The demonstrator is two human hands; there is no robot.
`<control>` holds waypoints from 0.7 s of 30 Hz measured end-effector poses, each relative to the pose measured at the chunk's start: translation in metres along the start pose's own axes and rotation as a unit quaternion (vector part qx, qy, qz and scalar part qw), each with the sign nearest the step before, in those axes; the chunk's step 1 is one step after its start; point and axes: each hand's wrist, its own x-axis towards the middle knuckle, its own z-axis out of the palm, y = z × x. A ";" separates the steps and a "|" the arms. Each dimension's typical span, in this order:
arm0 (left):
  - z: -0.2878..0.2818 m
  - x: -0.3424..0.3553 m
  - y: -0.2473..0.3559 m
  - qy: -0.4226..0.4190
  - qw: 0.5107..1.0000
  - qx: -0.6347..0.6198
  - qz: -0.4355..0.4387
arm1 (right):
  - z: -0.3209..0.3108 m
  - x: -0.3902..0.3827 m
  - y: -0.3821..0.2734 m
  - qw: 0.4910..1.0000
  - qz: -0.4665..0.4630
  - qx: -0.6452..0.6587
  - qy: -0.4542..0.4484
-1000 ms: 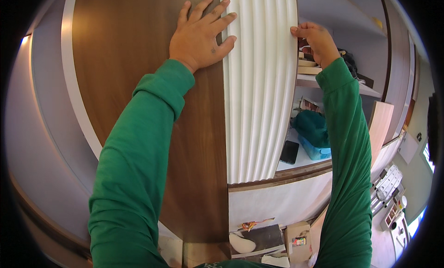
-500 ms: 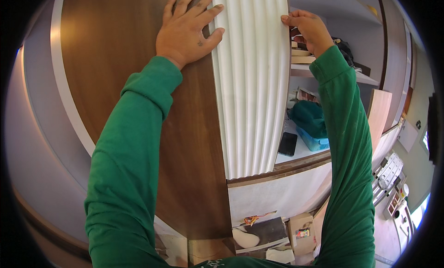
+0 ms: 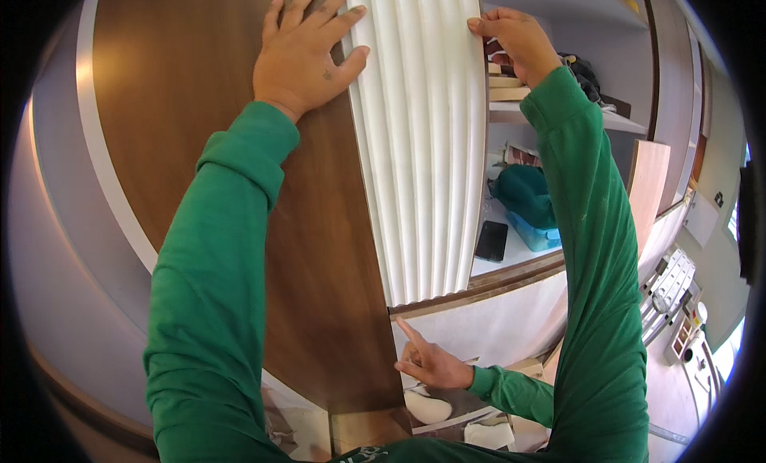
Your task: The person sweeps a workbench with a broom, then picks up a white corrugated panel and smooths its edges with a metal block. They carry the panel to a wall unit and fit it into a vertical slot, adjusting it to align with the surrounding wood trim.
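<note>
White fluted panel [image 3: 423, 144] stands upright against the brown wooden board [image 3: 239, 184]. Left hand [image 3: 307, 52] lies flat, fingers spread, across their seam, the panel just right of its palm. Right hand [image 3: 515, 40] curls around the panel's right edge.

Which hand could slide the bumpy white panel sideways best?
Probably the right hand: it grips the edge of the fluted white panel, while the left hand lies flat, mostly on the brown wood panel.
</note>
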 end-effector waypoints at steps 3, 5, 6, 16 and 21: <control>-0.003 -0.003 -0.001 -0.004 1.000 -0.013 0.005 | 0.004 0.002 0.007 0.999 -0.019 -0.037 -0.002; 0.000 -0.009 -0.005 -0.006 1.000 -0.006 0.014 | 0.009 -0.006 0.011 0.997 -0.053 -0.055 -0.004; 0.000 -0.007 -0.004 0.005 1.000 -0.009 0.019 | 0.007 -0.020 0.007 0.994 -0.076 -0.074 -0.003; 0.012 -0.012 -0.013 0.048 0.998 0.008 0.048 | 0.038 -0.144 -0.018 0.964 -0.226 -0.135 -0.044; 0.018 -0.011 -0.010 0.065 0.996 0.019 0.055 | 0.062 -0.204 -0.022 0.953 -0.258 -0.148 -0.057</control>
